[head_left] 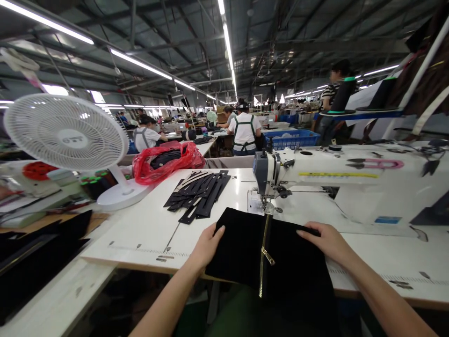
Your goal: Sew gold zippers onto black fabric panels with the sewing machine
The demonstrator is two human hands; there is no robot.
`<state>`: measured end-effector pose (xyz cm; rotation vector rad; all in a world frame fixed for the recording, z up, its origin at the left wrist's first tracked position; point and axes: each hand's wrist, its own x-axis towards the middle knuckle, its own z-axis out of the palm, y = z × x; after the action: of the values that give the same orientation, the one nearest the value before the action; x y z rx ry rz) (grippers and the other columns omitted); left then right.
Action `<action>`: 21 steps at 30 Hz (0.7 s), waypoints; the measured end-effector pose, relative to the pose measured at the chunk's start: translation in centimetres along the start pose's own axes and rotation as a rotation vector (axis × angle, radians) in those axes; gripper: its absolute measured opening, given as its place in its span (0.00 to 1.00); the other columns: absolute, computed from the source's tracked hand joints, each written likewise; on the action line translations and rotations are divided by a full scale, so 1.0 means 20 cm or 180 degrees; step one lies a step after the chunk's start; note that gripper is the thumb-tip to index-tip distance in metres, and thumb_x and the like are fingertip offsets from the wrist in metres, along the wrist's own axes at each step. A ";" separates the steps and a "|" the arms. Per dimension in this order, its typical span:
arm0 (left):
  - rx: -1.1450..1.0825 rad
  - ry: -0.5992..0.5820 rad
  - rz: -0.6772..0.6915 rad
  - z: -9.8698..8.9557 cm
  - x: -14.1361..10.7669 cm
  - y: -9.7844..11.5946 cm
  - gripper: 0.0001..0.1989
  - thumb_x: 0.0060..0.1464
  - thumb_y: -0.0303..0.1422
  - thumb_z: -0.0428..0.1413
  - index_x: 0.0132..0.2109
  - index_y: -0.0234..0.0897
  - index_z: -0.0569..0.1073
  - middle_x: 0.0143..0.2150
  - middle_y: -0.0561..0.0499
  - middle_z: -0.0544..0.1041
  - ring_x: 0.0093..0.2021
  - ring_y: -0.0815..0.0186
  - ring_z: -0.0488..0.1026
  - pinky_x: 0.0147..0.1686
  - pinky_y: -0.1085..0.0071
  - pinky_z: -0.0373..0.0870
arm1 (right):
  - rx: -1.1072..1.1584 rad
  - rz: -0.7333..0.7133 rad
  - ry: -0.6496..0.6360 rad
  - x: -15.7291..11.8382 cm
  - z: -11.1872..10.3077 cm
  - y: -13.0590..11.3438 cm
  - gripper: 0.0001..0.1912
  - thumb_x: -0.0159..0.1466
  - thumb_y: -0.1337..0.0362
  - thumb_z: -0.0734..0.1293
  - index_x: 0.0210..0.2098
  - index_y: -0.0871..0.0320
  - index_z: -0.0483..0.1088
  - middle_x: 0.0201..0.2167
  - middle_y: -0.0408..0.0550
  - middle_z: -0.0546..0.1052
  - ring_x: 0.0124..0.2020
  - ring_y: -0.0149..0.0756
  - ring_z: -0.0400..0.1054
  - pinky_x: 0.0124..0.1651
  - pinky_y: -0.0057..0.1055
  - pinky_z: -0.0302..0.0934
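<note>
A black fabric panel with a gold metal zipper down its middle hangs over the front edge of the white sewing table. The zipper's gold pull lies partway along it. My left hand pinches the panel's left edge, thumb on top. On the right edge, my right hand grips the cloth with its thumb above. Fingers beneath the cloth are hidden. The panel's far edge lies just in front of the presser foot of the sewing machine.
Black strips lie piled left of the machine, near a red plastic bag. A white fan stands further left. Pink-handled snips rest on the machine. Several people work behind, near a blue crate. Thread cones stand at right.
</note>
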<state>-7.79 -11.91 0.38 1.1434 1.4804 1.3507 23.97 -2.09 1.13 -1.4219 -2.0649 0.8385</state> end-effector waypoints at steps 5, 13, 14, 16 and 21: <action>0.1298 0.0752 0.0922 0.06 -0.03 0.07 0.18 0.53 0.31 0.55 0.52 0.38 0.67 0.54 0.44 0.67 0.55 0.54 0.62 0.54 0.55 0.56 | -0.0384 -0.0242 0.0290 -0.01 -0.01 0.00 0.17 0.55 0.50 0.63 0.33 0.56 0.72 0.34 0.49 0.77 0.37 0.45 0.70 0.42 0.38 0.62; 0.2868 -0.0162 0.1500 0.37 -0.15 0.20 0.02 0.53 0.30 0.56 0.34 0.38 0.69 0.35 0.51 0.68 0.38 0.60 0.65 0.39 0.62 0.61 | -0.0853 -0.1333 0.0170 0.11 0.13 -0.20 0.12 0.62 0.64 0.58 0.39 0.54 0.72 0.42 0.51 0.72 0.46 0.43 0.64 0.50 0.42 0.56; 0.2846 -0.0193 0.1501 0.38 -0.16 0.19 0.02 0.54 0.29 0.55 0.34 0.38 0.69 0.35 0.51 0.68 0.38 0.61 0.65 0.39 0.63 0.60 | -0.0860 -0.1525 -0.0032 0.11 0.15 -0.23 0.10 0.62 0.65 0.60 0.37 0.52 0.72 0.42 0.48 0.72 0.46 0.40 0.64 0.50 0.39 0.56; 0.2829 -0.0262 0.1621 0.39 -0.19 0.15 0.02 0.52 0.30 0.56 0.34 0.39 0.69 0.36 0.52 0.69 0.38 0.61 0.66 0.38 0.63 0.60 | -0.0889 -0.1825 -0.0403 0.09 0.16 -0.26 0.06 0.59 0.67 0.65 0.34 0.50 0.73 0.40 0.43 0.72 0.45 0.36 0.64 0.49 0.35 0.56; 0.3325 -0.0033 0.2461 0.35 -0.24 -0.11 0.04 0.50 0.30 0.57 0.33 0.39 0.69 0.35 0.52 0.72 0.35 0.61 0.69 0.36 0.64 0.61 | -0.1149 -0.2093 -0.0547 0.00 0.17 -0.25 0.03 0.57 0.64 0.69 0.30 0.54 0.71 0.35 0.43 0.72 0.39 0.37 0.65 0.43 0.36 0.57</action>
<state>0.05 -14.77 -2.51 2.5688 1.8723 0.9471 18.50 -4.18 2.47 -0.7323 -2.6786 0.3300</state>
